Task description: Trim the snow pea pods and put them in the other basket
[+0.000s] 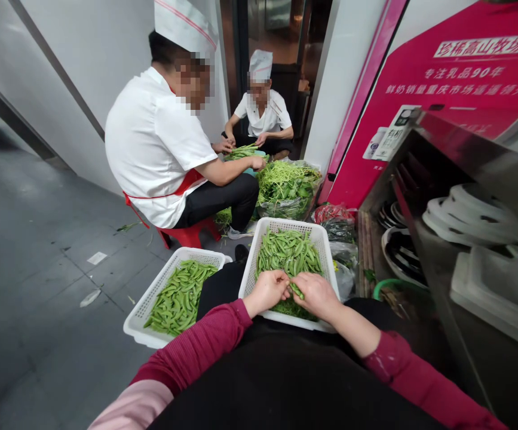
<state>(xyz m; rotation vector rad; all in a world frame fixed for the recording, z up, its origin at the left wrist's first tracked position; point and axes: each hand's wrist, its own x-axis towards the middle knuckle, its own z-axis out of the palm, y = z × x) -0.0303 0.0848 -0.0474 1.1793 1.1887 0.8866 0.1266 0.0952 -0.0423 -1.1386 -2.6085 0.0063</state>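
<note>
On my lap rests a white perforated basket [250, 266] heaped with green pea pods [288, 251]. Over its near half, both hands meet at one pea pod [296, 291]. My right hand [316, 294] is closed around that pod, which pokes out below the fingers. My left hand [270, 289] pinches at the pod's upper end, its thumb and forefinger together. Shorter green bits [292, 309] lie in the basket beneath my hands. To the left on the floor, a second white basket [140, 316] holds many more pea pods [182, 295].
Ahead, a person in white [151, 131] sits on a red stool [182, 236]; another person [263, 116] crouches beyond. Both handle green stalks near a large bag of greens [288, 185]. A metal shelf with stacked plates [474, 215] stands right, by a green-rimmed container [397, 283].
</note>
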